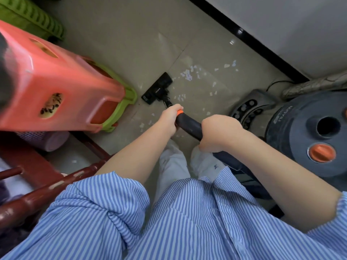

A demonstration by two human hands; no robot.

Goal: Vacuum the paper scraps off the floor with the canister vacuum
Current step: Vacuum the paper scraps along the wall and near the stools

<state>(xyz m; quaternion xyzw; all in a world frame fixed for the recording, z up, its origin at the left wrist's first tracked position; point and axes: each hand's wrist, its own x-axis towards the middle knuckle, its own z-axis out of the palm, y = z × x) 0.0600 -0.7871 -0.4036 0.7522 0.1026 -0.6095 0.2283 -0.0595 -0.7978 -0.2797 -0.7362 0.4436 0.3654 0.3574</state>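
Note:
Both my hands grip the black vacuum wand handle [189, 126]. My left hand [169, 120] wraps it near its orange ring, and my right hand [218, 131] wraps it lower, toward me. The black floor nozzle [156, 89] lies flat on the beige tiles ahead of my left hand. White paper scraps [187, 75] are scattered to the right of the nozzle and between it and my feet. The grey canister vacuum [300, 132], with an orange knob and an open round port, stands at my right.
Stacked pink and green plastic stools [62, 87] lean close to the nozzle's left. A dark red wooden chair frame [47, 186] is at lower left. A grey foot-massage pad [251, 107] and a cable lie beside the canister. A black baseboard [249, 40] runs along the white wall.

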